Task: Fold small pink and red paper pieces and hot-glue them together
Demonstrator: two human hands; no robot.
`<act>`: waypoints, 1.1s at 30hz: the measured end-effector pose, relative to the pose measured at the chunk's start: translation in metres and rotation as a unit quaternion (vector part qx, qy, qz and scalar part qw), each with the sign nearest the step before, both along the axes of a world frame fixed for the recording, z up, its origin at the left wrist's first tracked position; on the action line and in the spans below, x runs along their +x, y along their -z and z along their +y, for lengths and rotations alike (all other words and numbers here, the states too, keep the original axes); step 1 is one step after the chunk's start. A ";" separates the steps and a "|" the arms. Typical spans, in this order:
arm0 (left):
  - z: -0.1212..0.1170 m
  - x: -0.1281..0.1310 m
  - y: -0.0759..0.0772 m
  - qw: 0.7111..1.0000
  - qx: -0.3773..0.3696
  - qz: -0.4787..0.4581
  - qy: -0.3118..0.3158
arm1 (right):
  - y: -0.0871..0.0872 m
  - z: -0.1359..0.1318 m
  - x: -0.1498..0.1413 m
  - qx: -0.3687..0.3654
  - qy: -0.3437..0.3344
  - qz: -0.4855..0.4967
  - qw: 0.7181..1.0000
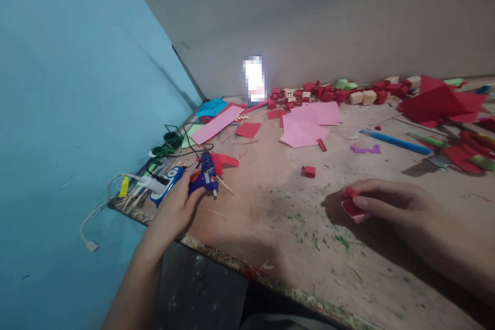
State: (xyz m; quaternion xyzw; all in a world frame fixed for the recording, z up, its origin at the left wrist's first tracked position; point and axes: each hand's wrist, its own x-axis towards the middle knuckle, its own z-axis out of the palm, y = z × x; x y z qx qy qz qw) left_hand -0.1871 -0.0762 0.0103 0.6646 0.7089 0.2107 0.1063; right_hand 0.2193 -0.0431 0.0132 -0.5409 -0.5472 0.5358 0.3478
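Toward the table's left edge, my left hand (pixel 184 195) is closed around a blue hot glue gun (pixel 208 171). A pale stick end shows on the gun, and some of my fingers are hidden behind it. Between thumb and fingers, my right hand (pixel 402 209) pinches a small red and pink folded paper box (pixel 355 211) just above the tabletop. A small red paper cube (pixel 309 171) lies on the table between my hands.
A blue-and-white power strip (pixel 167 185) with a white plug sits at the left edge. Pink paper sheets (pixel 309 118) lie further back. Several small paper cubes (pixel 336 94) line the wall beside a bright screen (pixel 254 78). A blue pen (pixel 396 142) and red-handled scissors (pixel 474 144) lie right.
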 end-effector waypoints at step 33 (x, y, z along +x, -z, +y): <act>-0.027 0.018 -0.001 0.955 0.039 -0.204 0.210 | 0.003 0.031 -0.125 0.062 -0.094 0.157 0.981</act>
